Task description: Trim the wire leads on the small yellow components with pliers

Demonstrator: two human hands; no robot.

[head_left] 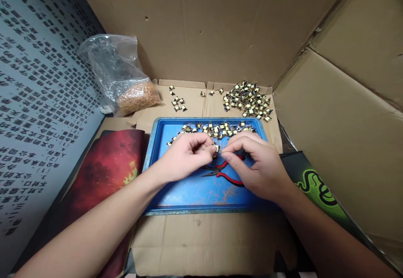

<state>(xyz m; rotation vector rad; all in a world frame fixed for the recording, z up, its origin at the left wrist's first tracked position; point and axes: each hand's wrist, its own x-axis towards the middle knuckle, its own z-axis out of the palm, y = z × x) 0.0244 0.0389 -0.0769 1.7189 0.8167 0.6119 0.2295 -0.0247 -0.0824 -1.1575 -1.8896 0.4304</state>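
Both hands meet over a blue tray. My left hand pinches a small yellow-and-black wound component at its fingertips. My right hand is closed in a pinch right beside it, apparently on the same part or its fine wire. Red-handled pliers lie on the tray just under my right hand, partly hidden by it. A row of the same small components lies along the tray's far edge.
A bigger heap of components and a few loose ones lie on cardboard behind the tray. A clear plastic bag holding tan material stands at back left. Cardboard walls rise behind and right; a printed panel stands left.
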